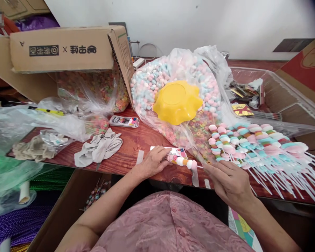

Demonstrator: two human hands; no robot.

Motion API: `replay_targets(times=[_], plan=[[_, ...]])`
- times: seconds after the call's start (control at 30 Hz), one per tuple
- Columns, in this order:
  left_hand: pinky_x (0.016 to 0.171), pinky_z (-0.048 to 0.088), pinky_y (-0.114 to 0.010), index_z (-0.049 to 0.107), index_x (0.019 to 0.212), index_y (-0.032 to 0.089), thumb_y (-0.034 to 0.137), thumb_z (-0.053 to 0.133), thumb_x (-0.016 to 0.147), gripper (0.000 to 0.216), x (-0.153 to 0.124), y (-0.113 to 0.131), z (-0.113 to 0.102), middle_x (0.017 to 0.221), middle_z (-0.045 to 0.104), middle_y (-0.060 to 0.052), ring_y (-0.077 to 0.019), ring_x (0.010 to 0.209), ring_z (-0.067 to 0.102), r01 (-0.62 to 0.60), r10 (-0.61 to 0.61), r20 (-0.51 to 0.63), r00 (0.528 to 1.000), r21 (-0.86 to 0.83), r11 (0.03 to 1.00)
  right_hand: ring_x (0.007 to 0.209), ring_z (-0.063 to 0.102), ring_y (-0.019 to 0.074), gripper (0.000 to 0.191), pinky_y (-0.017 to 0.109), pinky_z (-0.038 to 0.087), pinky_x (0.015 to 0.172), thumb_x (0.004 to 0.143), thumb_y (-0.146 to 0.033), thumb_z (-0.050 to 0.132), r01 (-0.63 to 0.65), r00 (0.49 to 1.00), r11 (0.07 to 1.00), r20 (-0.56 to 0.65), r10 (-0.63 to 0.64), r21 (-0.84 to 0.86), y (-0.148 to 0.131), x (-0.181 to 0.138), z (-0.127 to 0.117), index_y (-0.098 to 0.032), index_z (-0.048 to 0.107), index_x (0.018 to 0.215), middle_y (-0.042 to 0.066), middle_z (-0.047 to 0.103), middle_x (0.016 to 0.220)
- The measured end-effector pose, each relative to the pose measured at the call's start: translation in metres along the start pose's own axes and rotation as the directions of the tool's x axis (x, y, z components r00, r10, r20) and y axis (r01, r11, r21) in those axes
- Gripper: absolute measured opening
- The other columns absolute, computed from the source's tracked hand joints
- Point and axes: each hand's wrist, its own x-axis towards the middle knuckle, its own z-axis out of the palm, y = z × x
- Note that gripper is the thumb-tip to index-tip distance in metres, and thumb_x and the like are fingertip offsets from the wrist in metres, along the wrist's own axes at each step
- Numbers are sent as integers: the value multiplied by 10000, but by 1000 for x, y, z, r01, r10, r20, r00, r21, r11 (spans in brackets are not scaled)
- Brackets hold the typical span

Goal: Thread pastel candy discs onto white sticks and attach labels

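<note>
At the table's front edge, my left hand (156,161) is closed round the near part of a candy skewer (182,161). White, pink and orange pieces are threaded on it, and its bare end points right. A printed packet or card (179,152) lies just behind the skewer, partly under my left fingers. My right hand (229,182) is closed, thumb and fingers pinched together by the white stick's end; whether they grip the stick is hard to make out. Beside that hand, a heap of finished candy skewers (254,140) lies with white sticks toward the front right.
Behind the hands sits a clear bag (149,78) of pastel candies and rings, with a yellow scalloped bowl (177,101) upside down on it. A cardboard box (65,49) stands left, a clear plastic tray (291,94) right. Grey gloves (98,148) and a small case (124,121) lie left.
</note>
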Motion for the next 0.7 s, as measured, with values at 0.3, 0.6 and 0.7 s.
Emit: replay_targets(times=[0.3, 0.6, 0.7], plan=[[754, 458, -321, 596, 963, 149, 380, 485, 955, 257, 7, 7, -8, 919, 679, -97, -206, 859, 599, -75, 77, 51, 996, -31, 997, 755, 671, 171, 289, 276, 505, 633, 870, -33, 516, -23, 996, 981, -77, 38, 194, 4, 9, -3, -225, 639, 1046, 31, 703, 814], [662, 415, -294, 568, 952, 170, 564, 613, 856, 408, 5, 17, -7, 843, 671, -64, -217, 777, 633, -52, 24, 172, 985, 156, 986, 753, 629, 199, 223, 323, 493, 688, 872, -44, 467, 66, 998, 998, -2, -66, 7, 1, 21, -12, -179, 633, 935, 71, 696, 814], [659, 414, -296, 570, 930, 169, 601, 614, 835, 444, 3, 17, -8, 844, 674, -64, -218, 772, 632, -22, -18, 196, 980, 196, 980, 754, 609, 198, 214, 321, 478, 691, 877, -54, 480, 55, 999, 999, 1, -55, -5, 4, 20, -18, -156, 624, 998, 82, 692, 848]])
